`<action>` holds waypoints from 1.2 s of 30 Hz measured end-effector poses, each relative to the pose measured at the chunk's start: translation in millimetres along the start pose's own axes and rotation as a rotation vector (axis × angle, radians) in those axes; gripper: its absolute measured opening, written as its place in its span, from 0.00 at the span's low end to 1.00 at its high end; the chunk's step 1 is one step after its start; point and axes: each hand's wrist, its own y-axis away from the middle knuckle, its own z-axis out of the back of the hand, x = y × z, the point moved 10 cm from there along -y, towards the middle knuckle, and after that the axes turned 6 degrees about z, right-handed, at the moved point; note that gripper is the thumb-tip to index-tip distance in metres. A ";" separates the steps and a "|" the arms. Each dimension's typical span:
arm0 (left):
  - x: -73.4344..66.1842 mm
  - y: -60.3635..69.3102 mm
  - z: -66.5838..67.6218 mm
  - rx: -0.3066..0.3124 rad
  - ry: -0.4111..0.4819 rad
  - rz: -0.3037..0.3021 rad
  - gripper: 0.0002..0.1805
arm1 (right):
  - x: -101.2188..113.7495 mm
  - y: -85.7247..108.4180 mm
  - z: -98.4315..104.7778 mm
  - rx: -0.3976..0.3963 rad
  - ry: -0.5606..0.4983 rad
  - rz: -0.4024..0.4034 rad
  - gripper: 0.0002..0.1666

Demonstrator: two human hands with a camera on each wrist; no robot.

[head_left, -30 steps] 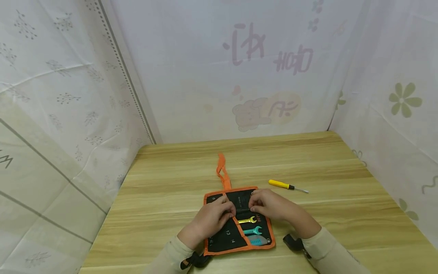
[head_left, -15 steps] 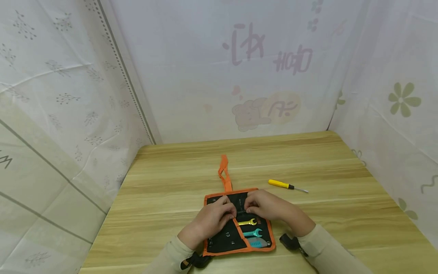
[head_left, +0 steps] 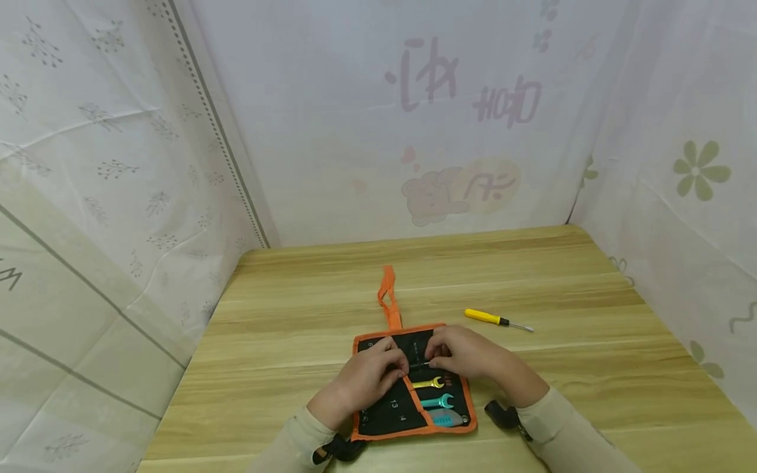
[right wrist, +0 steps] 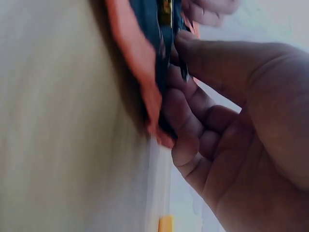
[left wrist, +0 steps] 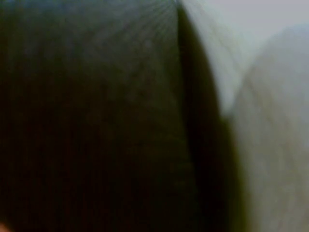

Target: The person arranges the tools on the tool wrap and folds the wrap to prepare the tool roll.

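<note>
A black tool pouch [head_left: 378, 420] with orange trim lies unrolled on the table, its orange strap pointing away. My left hand [head_left: 367, 378] pinches the orange pocket edge near the pouch's middle. My right hand [head_left: 464, 355] pinches a thin dark tool [right wrist: 184, 67] above the pouch's upper part; its kind is mostly hidden by the fingers. Out of the pocket stick a yellow wrench [head_left: 428, 383], a teal wrench [head_left: 437, 401] and a grey-and-teal tool [head_left: 446, 418], perhaps a utility knife. The left wrist view is dark and blurred.
A screwdriver [head_left: 485, 316] with a yellow handle lies on the wooden table [head_left: 296, 295], beyond the right hand. Patterned cloth [head_left: 355, 131] hangs behind and at both sides of the table.
My right hand has shifted slightly left over the pouch, and the thin tool now shows at its fingertips. My left hand keeps its place on the pocket edge.
</note>
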 end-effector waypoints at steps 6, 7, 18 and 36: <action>9.3 1.3 8.5 0.019 0.103 0.076 0.08 | -8.7 5.1 3.0 -0.005 -0.002 -0.015 0.06; 12.1 1.9 10.5 0.022 0.113 0.094 0.09 | -9.4 5.5 3.5 -0.007 0.000 -0.015 0.07; 30.2 11.7 22.0 0.045 0.099 0.206 0.12 | -17.8 14.8 8.2 -0.033 0.013 -0.034 0.06; 41.7 13.1 13.5 0.060 0.094 0.239 0.13 | -10.7 10.9 5.4 -0.019 0.143 -0.036 0.12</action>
